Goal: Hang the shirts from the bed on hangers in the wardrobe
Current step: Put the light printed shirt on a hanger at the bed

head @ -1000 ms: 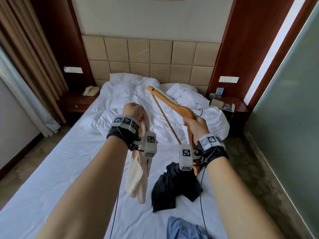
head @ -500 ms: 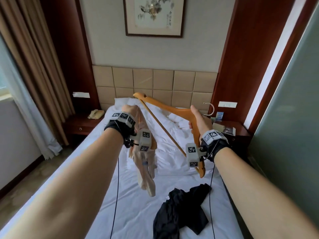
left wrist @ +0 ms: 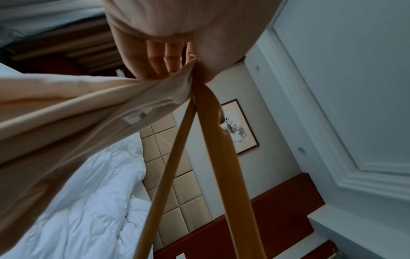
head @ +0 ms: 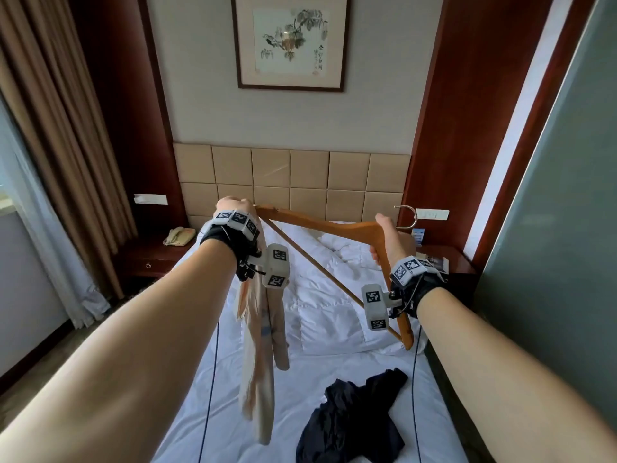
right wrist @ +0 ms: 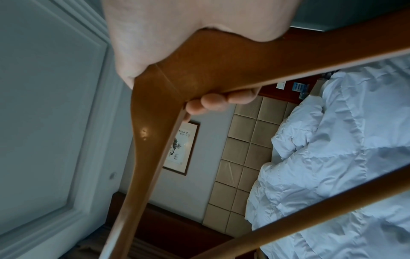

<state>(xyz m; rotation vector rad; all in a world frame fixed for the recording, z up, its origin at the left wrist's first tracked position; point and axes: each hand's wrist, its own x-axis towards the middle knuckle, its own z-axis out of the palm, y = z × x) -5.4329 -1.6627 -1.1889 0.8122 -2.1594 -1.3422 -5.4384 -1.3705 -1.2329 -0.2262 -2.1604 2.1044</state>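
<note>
A wooden hanger [head: 334, 225] with a metal hook [head: 408, 217] is held up over the bed, tilted. My right hand [head: 384, 243] grips its middle below the hook; the fingertips [right wrist: 213, 101] curl round the wood [right wrist: 199, 70]. My left hand [head: 233, 208] grips a cream shirt [head: 258, 342] right at the hanger's left tip. The shirt hangs down in a long bunch. In the left wrist view the fingers [left wrist: 164, 61] pinch the shirt's edge [left wrist: 155, 91] against the hanger's end [left wrist: 199, 91]. A black shirt [head: 354, 419] lies crumpled on the bed [head: 334, 329].
White duvet [head: 340, 262] is bunched at the padded headboard [head: 290, 182]. A nightstand with a phone [head: 178, 236] stands left, another nightstand [head: 444, 262] right. Curtains [head: 50, 162] hang at left; a grey panel [head: 551, 262] runs along the right. A framed picture [head: 290, 41] hangs above.
Both hands have risen with the hanger and the cream shirt. My left hand has moved up to the hanger's left tip. The view has tilted up; the blue garment has left the frame.
</note>
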